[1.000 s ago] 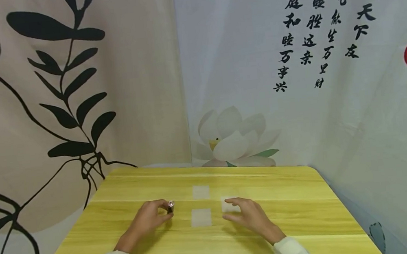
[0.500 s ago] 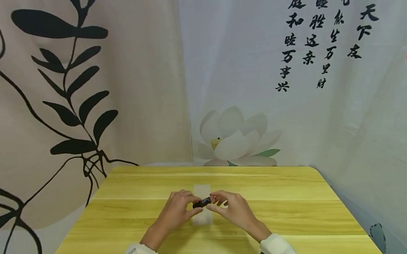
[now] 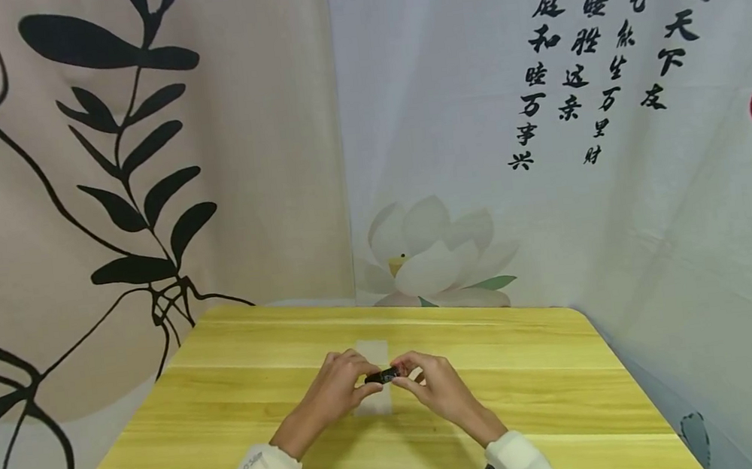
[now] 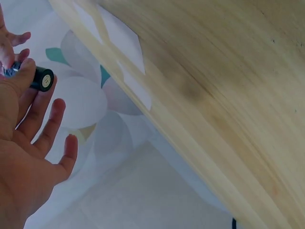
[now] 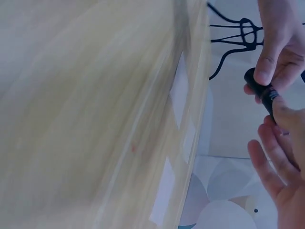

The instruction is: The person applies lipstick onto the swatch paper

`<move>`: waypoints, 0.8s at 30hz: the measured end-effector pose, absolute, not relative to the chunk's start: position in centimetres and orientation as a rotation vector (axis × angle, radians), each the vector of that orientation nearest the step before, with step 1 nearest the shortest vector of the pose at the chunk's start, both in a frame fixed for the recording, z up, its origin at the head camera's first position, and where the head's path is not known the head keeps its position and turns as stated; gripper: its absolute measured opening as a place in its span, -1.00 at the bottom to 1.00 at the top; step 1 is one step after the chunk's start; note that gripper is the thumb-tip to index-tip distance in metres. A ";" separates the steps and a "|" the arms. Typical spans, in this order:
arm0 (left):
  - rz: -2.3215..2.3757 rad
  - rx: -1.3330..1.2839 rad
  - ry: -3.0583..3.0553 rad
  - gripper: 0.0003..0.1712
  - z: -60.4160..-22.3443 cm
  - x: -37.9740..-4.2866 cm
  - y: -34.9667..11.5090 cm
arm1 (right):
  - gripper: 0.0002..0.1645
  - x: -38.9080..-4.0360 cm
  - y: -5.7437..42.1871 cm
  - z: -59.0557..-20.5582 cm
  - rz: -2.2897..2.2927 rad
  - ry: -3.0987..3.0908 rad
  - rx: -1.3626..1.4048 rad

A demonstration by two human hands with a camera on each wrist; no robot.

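In the head view, both hands meet over the middle of the table around a small black lipstick-like tube (image 3: 382,376). My left hand (image 3: 334,394) pinches one end between thumb and fingers; my right hand (image 3: 437,386) pinches the other. A pale round label marks the tube's end (image 4: 46,80) in the left wrist view, where the lower fingers of my left hand (image 4: 31,143) spread away from it. Light printing shows along the black body (image 5: 262,88) in the right wrist view, beside the thumb of my right hand (image 5: 286,157). Fingertips cover much of the tube.
White square pieces lie on the wooden table (image 3: 535,400), one farther back (image 3: 372,350) and one nearer (image 3: 374,406) beneath the hands. A third square (image 5: 163,193) shows in the right wrist view. A patterned curtain (image 3: 258,140) hangs behind the table.
My left hand has brought the tube rightward to the table's middle, turning it from end-on to lengthwise. My right hand has moved left, gone from empty to pinching the tube's other end.
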State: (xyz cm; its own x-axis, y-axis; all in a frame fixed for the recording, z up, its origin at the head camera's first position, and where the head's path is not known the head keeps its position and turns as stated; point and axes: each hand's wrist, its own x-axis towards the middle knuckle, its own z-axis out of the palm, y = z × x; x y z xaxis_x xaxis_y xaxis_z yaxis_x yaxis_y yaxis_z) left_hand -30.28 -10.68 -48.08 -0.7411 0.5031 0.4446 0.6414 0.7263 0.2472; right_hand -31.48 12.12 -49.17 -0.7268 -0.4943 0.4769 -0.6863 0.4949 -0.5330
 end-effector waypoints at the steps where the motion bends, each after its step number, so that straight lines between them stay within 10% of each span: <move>1: -0.563 -0.885 -2.593 -0.72 -48.1 -30.3 -10.7 | -0.69 -31.5 12.2 -49.1 1.045 -2.479 1.024; 24: -0.542 -0.900 -2.558 -0.70 -47.8 -30.2 -10.1 | -0.62 -31.1 12.1 -48.6 0.996 -2.491 0.937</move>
State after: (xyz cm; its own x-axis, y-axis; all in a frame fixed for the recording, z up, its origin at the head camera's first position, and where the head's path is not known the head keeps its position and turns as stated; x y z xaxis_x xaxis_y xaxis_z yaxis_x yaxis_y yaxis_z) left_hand -30.16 -10.10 -47.77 -0.7258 0.5091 0.4626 0.6530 0.7214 0.2307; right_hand -31.10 12.09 -48.55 -0.7428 -0.4617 0.4849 -0.6687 0.5474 -0.5032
